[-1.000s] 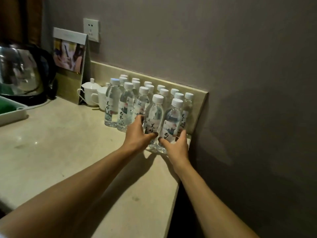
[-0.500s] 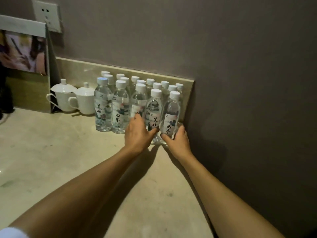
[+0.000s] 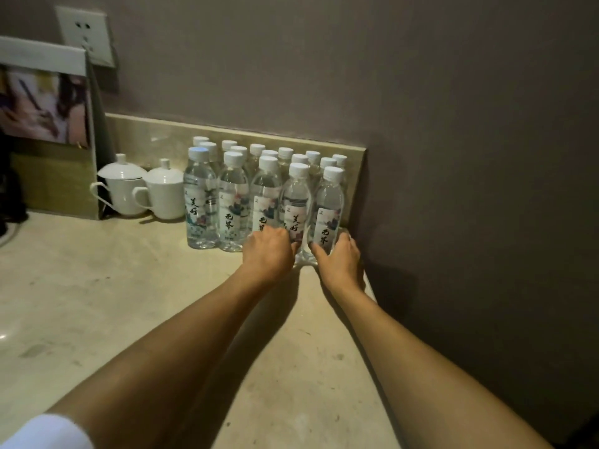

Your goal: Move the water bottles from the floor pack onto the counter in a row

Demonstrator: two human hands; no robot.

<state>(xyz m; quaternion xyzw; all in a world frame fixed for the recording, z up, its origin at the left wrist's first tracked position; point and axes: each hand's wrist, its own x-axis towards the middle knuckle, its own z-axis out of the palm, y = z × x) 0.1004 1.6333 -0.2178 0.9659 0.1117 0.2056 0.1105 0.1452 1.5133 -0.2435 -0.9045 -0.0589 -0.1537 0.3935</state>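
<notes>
Counter (image 3: 97, 303) fills the lower left, w/ bottles (image 3: 233, 202) upright in tight rows at 12 o'clock against the backsplash (image 3: 152, 134); front row is five across, caps white. Card (image 3: 45, 102) leans at 10 o'clock under a socket (image 3: 85, 35), two lidded cups (image 3: 142, 189) between it & the bottles. L hand (image 3: 269, 251) has fingers curled round the base of the 4th front bottle (image 3: 295, 205), R hand (image 3: 340, 257) grips the 5th (image 3: 328, 215) at the row's 3 o'clock end.

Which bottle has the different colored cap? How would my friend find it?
Find the two white lidded cups by the wall. The front row of water bottles starts right beside them. Its first bottle has a pale blue cap; the others look white.
</notes>
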